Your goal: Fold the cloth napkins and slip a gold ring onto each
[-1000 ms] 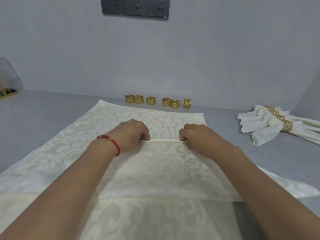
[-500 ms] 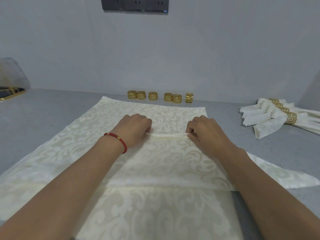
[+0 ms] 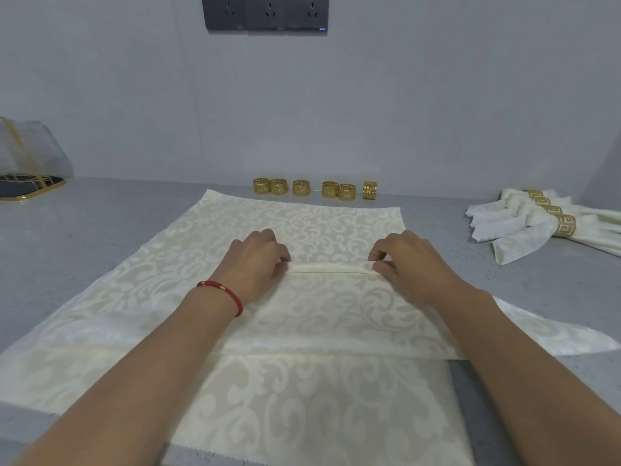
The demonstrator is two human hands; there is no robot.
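A cream damask napkin [image 3: 302, 223] lies spread on the grey counter, its near part pleated toward the middle. My left hand [image 3: 257, 264] and my right hand [image 3: 408, 264] each pinch one end of a narrow pleat [image 3: 331, 268] raised across the napkin's centre. Another cream napkin [image 3: 302, 408] lies flat underneath, nearer to me. Several gold rings [image 3: 316, 189] stand in a row behind the napkin, along the wall.
Several folded napkins with gold rings on them [image 3: 551, 227] lie at the right of the counter. A gold-rimmed dark tray [image 3: 30, 185] with a clear cover sits at the far left. Wall sockets [image 3: 267, 11] hang above.
Both hands have moved the pinched pleat further away from me across the napkin, and they now sit wider apart along the fold.
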